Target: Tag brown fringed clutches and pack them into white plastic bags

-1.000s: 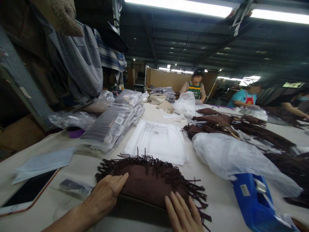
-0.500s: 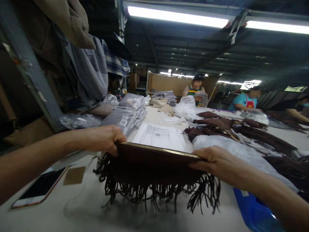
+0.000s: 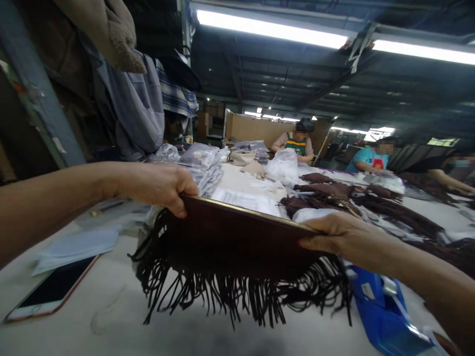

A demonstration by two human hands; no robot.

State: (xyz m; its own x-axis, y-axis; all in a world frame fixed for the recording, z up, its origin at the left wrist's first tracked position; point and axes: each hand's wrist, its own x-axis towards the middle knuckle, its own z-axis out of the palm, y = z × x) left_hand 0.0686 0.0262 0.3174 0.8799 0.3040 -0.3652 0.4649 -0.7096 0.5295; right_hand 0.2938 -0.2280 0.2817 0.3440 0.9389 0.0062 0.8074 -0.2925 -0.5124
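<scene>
A dark brown fringed pouch (image 3: 241, 237) hangs above the table, its gold zipper along the upper edge and its long fringe dangling below. My left hand (image 3: 163, 187) pinches the pouch's upper left corner. At the upper right corner, my right hand (image 3: 330, 235) grips it between thumb and fingers. The zipper edge slopes down toward the right. Behind the pouch lie white printed sheets (image 3: 245, 199), partly covered by it.
A phone (image 3: 55, 287) and pale blue sheets (image 3: 79, 244) lie at the left. A blue tape dispenser (image 3: 386, 311) stands at the right. Beyond are packed grey bags (image 3: 204, 160), brown fringed pieces (image 3: 330, 190), clear plastic (image 3: 284, 168) and people across the table.
Both hands still hold the pouch; its left end has risen, and the fringe has swung wider. More of the blue dispenser shows. The pale blue sheets now show beside the phone.
</scene>
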